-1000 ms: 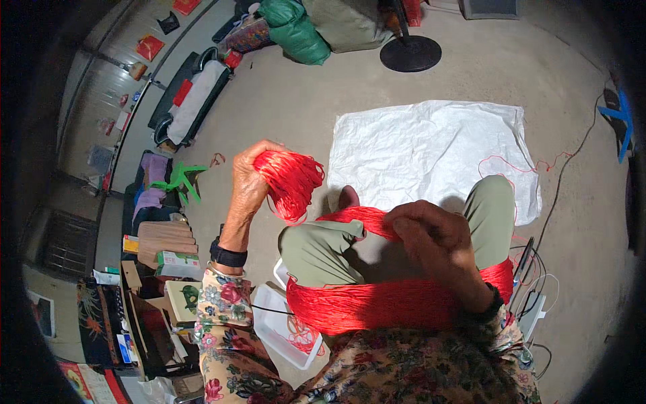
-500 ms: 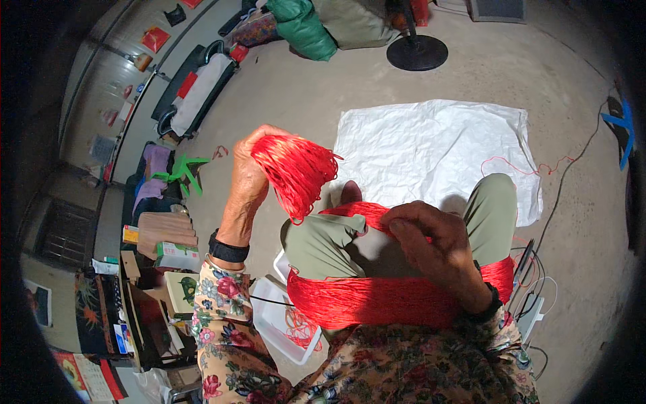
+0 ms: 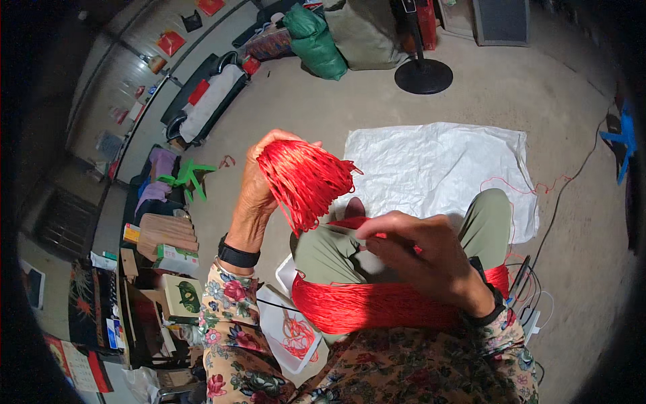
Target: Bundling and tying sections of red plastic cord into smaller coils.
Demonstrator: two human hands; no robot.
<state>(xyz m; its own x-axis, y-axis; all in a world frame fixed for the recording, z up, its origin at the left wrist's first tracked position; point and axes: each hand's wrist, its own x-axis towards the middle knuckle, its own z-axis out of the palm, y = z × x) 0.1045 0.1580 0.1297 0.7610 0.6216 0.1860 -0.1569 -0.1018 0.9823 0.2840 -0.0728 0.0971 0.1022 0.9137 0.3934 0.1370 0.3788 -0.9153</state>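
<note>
A thick bundle of looped red cord point(image 3: 304, 180) is gripped in my left hand point(image 3: 257, 182), raised to the left of my knees. Its loose loops fan out to the right and downward. My right hand point(image 3: 431, 252) hovers over my lap, fingers and thumb drawn together and pointing left; whatever they may hold is too small or hidden to make out. Across my thighs lies a broad skein of red cord point(image 3: 370, 306), partly shaded. More red cord point(image 3: 351, 222) shows between my knees, half hidden by the right hand.
White sheeting point(image 3: 431, 155) lies on the floor ahead, with a thin red strand trailing over its right side. A white plastic tray point(image 3: 274, 337) with red cord scraps stands at my left. Farther off are a round black stand base point(image 3: 424, 76), green sack point(image 3: 315, 44) and green stool point(image 3: 188, 176).
My left hand and its cord bundle have shifted slightly right. The right hand has moved left toward the bundle, and the whole view has tilted up a little.
</note>
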